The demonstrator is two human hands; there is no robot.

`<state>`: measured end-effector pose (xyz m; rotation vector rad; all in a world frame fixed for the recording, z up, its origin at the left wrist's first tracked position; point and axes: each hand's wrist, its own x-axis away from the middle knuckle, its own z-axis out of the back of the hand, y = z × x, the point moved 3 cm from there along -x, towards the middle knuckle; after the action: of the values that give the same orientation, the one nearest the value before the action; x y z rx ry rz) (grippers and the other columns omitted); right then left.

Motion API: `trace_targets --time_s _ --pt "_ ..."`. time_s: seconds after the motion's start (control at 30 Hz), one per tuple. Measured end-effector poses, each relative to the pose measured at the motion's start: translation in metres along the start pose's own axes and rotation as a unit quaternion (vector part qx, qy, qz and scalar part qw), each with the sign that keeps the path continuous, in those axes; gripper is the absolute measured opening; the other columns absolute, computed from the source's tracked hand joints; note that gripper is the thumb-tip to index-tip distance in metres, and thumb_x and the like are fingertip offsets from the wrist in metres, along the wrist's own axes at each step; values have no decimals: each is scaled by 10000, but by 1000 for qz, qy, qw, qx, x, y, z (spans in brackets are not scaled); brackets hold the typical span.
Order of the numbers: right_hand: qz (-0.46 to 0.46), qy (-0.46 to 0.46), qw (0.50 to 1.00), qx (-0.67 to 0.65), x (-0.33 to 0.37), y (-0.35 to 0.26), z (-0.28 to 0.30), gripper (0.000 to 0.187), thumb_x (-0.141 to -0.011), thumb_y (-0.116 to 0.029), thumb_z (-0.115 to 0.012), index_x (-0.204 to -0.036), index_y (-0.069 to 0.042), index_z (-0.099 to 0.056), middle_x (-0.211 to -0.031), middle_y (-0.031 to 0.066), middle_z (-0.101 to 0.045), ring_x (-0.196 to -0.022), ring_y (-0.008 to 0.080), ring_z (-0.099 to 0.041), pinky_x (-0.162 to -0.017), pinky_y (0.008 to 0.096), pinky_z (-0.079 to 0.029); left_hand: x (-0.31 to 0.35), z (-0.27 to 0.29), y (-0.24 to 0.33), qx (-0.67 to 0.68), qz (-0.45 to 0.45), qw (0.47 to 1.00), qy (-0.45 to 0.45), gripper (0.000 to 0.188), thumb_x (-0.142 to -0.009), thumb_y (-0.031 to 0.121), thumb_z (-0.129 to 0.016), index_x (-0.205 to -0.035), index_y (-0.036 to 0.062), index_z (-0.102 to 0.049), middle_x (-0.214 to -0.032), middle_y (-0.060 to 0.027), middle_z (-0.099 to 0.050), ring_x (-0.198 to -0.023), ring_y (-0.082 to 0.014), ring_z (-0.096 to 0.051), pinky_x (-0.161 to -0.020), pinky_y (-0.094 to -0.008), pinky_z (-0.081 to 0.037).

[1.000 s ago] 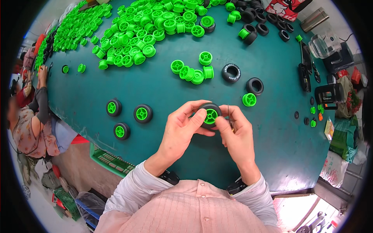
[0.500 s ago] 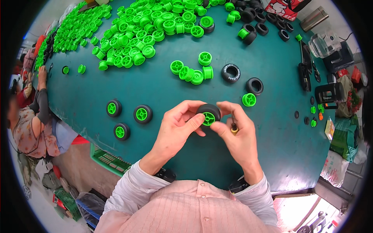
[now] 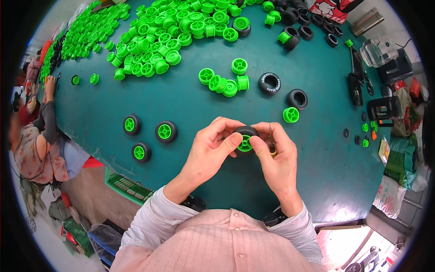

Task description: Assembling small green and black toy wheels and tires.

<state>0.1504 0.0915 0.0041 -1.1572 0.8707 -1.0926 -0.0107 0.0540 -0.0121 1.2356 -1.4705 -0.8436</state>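
1. Wheel (image 3: 245, 141) sits between the fingertips of both hands, above the green tabletop (image 3: 240, 181).
2. Left hand (image 3: 205, 154): thumb over the near face, fingers curled behind; gripping the wheel. Right hand (image 3: 278, 157): thumb at the opposite edge, fingers mostly behind; also closed on the wheel.
3. Judgement: the opposed thumbs probably brace the hub (image 3: 245, 146), with the hidden fingers steadying the tyre (image 3: 245, 129) from behind.
4. Yellow-handled tool (image 3: 273, 153) is tucked among the right fingers, presumably parked so that thumb stays free.
5. Three fitted wheels (image 3: 166, 131) lie left of the left fingers, well apart, probably to keep them from the loose parts. Loose green hubs (image 3: 230, 88) and bare tyres (image 3: 263, 86) lie beyond the fingertips, likely for easy reach.
6. Appearance: bright green, spoked hub inside a plain black tyre, face tilted toward the wearer. Thumbs cover some edge; far side hidden, so tyre seating there cannot be told.
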Motion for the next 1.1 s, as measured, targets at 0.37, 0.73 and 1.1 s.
trace_targets --time_s 0.37,0.73,1.1 --pt "-128 -25 984 -117 1 -3 1 259 -935 -85 -701 -1166 13 -640 -954 20 -682 -768 50 -565 -711 221 -483 -1 -6 -8 49 62 997 -10 308 -1012 225 -653 -1196 -15 -592 -1053 -74 -677 -819 -137 -666 -644 -259 -539" --pt "-59 -59 996 -35 1 5 3 425 -874 -120 -778 -1255 -8 -624 -867 -1 -627 -609 39 -417 -556 208 -342 1 -4 5 40 19 999 -7 276 -1010 141 -641 -1232 -11 -576 -1046 -69 -674 -901 -125 -671 -689 -265 -579" --pt "44 -54 997 35 1 1 5 404 -936 -127 -707 -1314 -29 -605 -900 53 -629 -673 109 -503 -615 270 -435 -3 4 -4 68 36 996 -33 254 -1021 191 -638 -1154 -22 -596 -956 -47 -652 -805 -108 -641 -662 -255 -557"
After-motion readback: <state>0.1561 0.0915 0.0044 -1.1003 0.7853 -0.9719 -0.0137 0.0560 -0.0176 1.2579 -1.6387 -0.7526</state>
